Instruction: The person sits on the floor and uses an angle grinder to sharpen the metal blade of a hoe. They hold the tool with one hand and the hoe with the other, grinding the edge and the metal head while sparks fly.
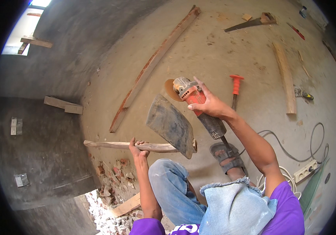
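My left hand [139, 148] is closed around the wooden handle of a hoe [170, 124], whose broad, worn grey metal blade stands up at the handle's right end, above my bent knee. The handle lies nearly level and reaches out to the left. In my right hand [211, 105] is a red and black angle grinder [194, 98], with fingers and thumb around its body. The grinder's brown disc [171, 90] is just beyond the blade's upper edge, with no clear contact showing. From the picture I cannot tell whether the disc spins.
A long wooden beam [152, 66] lies on the floor beyond. Farther right are a handsaw [254, 23], a red-gripped chisel [236, 85] and a plank [284, 78]. The grinder's cord runs near my sandalled foot [227, 156] toward a power strip [305, 171]. Brick rubble [117, 172] lies left.
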Available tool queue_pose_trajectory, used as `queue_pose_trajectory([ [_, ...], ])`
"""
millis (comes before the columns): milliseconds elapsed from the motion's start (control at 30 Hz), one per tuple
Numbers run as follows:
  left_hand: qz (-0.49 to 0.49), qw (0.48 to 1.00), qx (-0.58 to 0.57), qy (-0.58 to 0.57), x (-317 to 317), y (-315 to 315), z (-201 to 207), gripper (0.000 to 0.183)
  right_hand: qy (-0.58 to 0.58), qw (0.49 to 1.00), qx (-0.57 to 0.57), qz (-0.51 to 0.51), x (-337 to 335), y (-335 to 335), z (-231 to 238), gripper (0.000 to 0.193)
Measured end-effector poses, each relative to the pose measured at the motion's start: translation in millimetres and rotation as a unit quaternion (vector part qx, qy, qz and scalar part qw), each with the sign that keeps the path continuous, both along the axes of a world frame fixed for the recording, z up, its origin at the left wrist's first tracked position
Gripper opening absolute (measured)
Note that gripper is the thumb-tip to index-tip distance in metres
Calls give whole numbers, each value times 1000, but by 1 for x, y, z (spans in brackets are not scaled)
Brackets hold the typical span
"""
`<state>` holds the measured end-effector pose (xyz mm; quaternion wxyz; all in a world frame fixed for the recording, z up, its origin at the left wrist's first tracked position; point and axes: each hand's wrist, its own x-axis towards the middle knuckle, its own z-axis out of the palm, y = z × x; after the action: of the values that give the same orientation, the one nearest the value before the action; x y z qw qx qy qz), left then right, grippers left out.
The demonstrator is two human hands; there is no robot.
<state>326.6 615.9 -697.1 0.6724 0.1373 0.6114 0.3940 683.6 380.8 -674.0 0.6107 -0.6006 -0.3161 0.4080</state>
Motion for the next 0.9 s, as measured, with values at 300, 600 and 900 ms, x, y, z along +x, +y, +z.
queue_pose_trajectory([
  [300,-8,1000,-8,-29,2,1,1,40,-5,1000,18,17,-10,13,-2,120],
  [600,-6,999,-6,-37,6,1,0,35,8,999,23,21,-10,14,-1,121],
  [900,-11,999,-10,-30,3,4,-8,36,-16,999,37,32,-9,12,10,117],
])
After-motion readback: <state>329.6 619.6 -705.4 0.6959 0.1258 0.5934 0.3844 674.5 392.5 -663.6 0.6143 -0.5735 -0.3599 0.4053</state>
